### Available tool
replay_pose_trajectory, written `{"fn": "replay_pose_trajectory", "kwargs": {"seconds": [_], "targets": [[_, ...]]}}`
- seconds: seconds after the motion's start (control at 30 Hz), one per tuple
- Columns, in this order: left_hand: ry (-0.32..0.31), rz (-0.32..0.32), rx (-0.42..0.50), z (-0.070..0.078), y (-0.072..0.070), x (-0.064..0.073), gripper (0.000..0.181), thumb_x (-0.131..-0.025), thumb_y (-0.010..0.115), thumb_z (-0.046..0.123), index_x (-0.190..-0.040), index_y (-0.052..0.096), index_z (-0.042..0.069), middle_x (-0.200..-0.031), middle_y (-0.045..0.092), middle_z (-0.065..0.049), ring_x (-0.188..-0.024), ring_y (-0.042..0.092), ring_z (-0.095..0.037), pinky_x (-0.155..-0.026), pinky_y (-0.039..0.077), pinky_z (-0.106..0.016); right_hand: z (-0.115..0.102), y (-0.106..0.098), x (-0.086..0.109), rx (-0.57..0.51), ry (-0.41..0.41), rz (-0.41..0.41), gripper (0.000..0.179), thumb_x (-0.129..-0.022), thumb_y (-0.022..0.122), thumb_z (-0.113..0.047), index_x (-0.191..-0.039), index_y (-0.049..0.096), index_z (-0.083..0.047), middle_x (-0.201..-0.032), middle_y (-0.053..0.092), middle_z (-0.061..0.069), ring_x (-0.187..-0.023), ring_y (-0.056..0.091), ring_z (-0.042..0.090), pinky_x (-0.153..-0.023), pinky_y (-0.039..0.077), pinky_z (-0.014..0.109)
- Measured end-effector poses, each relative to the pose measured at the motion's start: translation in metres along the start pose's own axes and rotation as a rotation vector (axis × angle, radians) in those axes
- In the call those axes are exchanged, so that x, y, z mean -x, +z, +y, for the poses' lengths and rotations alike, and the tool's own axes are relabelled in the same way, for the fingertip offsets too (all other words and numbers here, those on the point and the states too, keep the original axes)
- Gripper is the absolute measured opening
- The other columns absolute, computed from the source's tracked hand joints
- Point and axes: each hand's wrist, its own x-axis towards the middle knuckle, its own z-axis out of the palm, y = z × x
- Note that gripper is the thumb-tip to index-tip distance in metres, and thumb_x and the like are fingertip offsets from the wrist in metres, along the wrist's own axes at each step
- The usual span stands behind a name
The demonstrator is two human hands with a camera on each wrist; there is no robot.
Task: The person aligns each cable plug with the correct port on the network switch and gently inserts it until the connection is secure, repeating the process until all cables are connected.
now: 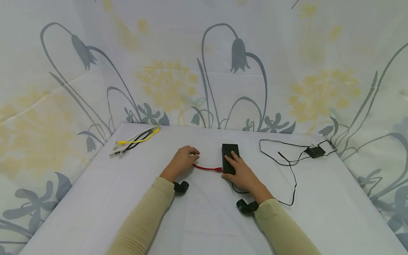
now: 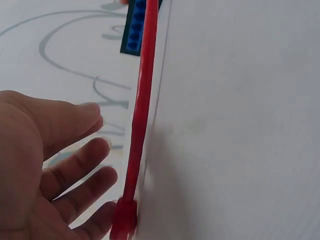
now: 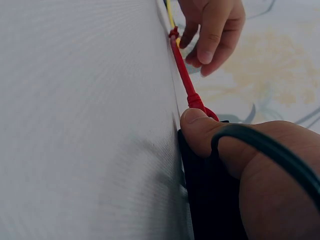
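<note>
Two wrist cameras (image 1: 245, 206) sit nearest you, low in the frame. Your right grip (image 1: 241, 173) rests spread over the black box (image 1: 230, 150) near frame centre, fingers apart, presumably to steady it. The red cable (image 1: 207, 169) extends left from the box's side; you cannot tell whether its plug is fully seated. Your left grip (image 1: 182, 161), fingers apart, is beside the cable's other end, probably to guide it. Farther, at right, lies the adapter (image 1: 315, 151); at left, loose cables (image 1: 135, 141), likely placed clear of your hands.
</note>
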Motion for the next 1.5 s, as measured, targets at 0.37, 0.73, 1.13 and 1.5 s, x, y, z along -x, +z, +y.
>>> {"fn": "replay_pose_trajectory", "kwargs": {"seconds": [0.37,0.73,1.13,1.5], "targets": [[-0.029,0.045,-0.1,-0.025,-0.025,-0.007,0.03,-0.089,0.055,0.025,-0.115,0.061,0.01,-0.124,0.054,-0.012,-0.122,0.046,-0.028,-0.103,0.035,-0.042,0.003,0.0,-0.001,-0.01,-0.005,0.005,0.075,-0.082,0.061,-0.047,-0.144,0.026,-0.026,-0.154,0.008,0.003,-0.139,0.01,0.039,-0.103,0.024,0.062],[-0.076,0.062,-0.174,-0.047,-0.049,-0.012,0.04,-0.089,0.052,0.023,-0.125,0.052,0.004,-0.133,0.044,-0.018,-0.126,0.04,-0.032,-0.106,0.031,-0.046,0.002,0.001,-0.001,-0.005,-0.008,0.009,0.074,-0.082,0.061,-0.047,-0.144,0.026,-0.026,-0.154,0.008,0.002,-0.139,0.012,0.037,-0.103,0.025,0.061],[-0.145,0.053,-0.359,-0.069,-0.068,-0.011,0.053,-0.088,0.052,0.025,-0.133,0.041,-0.001,-0.136,0.038,-0.024,-0.126,0.036,-0.04,-0.104,0.031,-0.051,0.003,0.001,0.0,-0.008,-0.009,0.012,0.074,-0.081,0.061,-0.047,-0.144,0.027,-0.026,-0.154,0.009,0.002,-0.139,0.011,0.038,-0.102,0.025,0.061],[-0.24,-0.005,-0.432,-0.084,-0.082,-0.014,0.062,-0.088,0.048,0.025,-0.141,0.027,0.001,-0.141,0.029,-0.027,-0.131,0.027,-0.042,-0.102,0.025,-0.06,0.003,0.002,0.0,-0.008,-0.004,0.011,0.074,-0.082,0.061,-0.047,-0.144,0.027,-0.026,-0.154,0.008,0.002,-0.139,0.012,0.038,-0.103,0.025,0.061]]}}
